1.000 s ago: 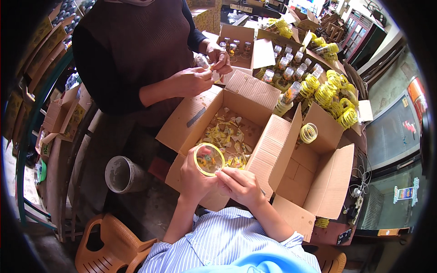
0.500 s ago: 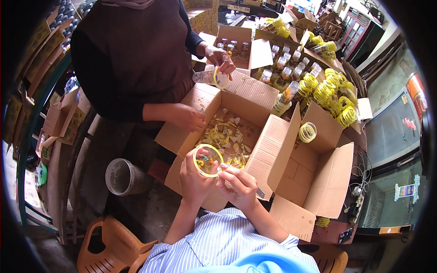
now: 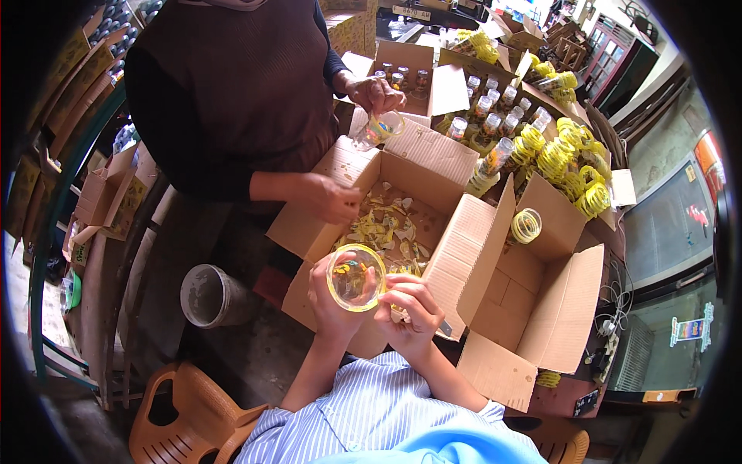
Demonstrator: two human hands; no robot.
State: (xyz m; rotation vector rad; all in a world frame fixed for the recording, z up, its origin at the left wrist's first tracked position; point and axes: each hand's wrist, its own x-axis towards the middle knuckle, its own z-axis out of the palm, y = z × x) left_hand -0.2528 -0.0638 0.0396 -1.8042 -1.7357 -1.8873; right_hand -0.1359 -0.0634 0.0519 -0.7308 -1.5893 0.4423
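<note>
In my left hand (image 3: pixel 328 303), fingers wrapped round it, is a clear plastic cup (image 3: pixel 357 288) with a yellow rim and small coloured printing. Its round end faces up toward me. My right hand (image 3: pixel 413 313) is at the cup's right side, thumb and fingertips pinched together close to the yellow rim; whatever they pinch is too small to make out. Both hands are over the near edge of an open cardboard box (image 3: pixel 421 203) with yellow and white scraps (image 3: pixel 384 224) lying in it.
Across the box, a co-worker (image 3: pixel 232 100) holds another clear cup (image 3: pixel 379 130). A second open box (image 3: pixel 560 309) stands at right, a yellow-rimmed cup (image 3: pixel 525 225) by its far corner. Stacked yellow-rimmed cups (image 3: pixel 556 158) fill the back right. A grey bucket (image 3: pixel 209 298) and brown chair (image 3: pixel 189 410) are at left.
The cup in my left hand has tilted, showing its round end more fully. My right fingers have shifted slightly right along the rim. The co-worker's cup has turned.
</note>
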